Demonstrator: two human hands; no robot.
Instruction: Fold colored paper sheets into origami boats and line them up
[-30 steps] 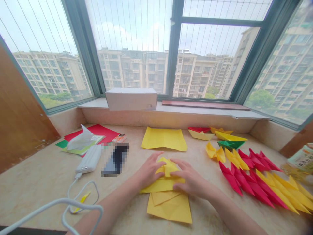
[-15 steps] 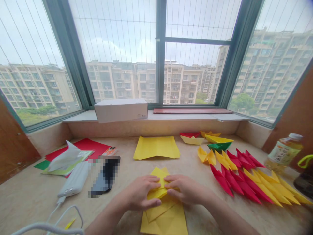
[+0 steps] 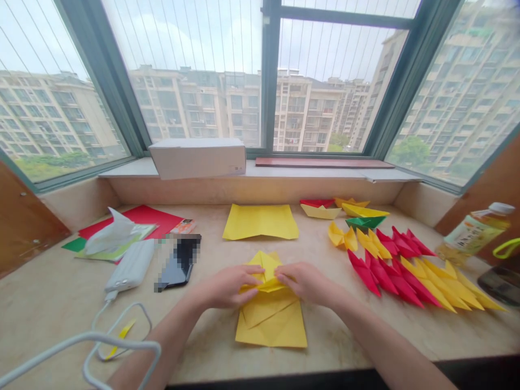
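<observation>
A yellow folded paper (image 3: 268, 271) with a pointed top lies in the middle, with creased flaps. My left hand (image 3: 233, 284) grips its left side, thumb below and fingers over the top. On the other side, my right hand (image 3: 311, 281) pinches the right edge between thumb and fingers. Below and under it lies a flat yellow creased paper (image 3: 280, 325) with a diagonal fold line. Beyond my hands is a creased yellow sheet (image 3: 260, 222), bowed up slightly at its middle.
Paper boats (image 3: 365, 222) and rows of red folded papers (image 3: 371, 273) and yellow folded papers (image 3: 442, 279) stand right. A drink bottle (image 3: 473, 233) is beyond. Left are a phone (image 3: 179, 265), a white power bank (image 3: 130, 268), a cable (image 3: 73, 341) and red paper (image 3: 152, 216).
The view has tipped downward, showing the table's front edge. The folded paper's lower flap has lifted and spread between my hands, and my right fingers have curled in to its edge.
</observation>
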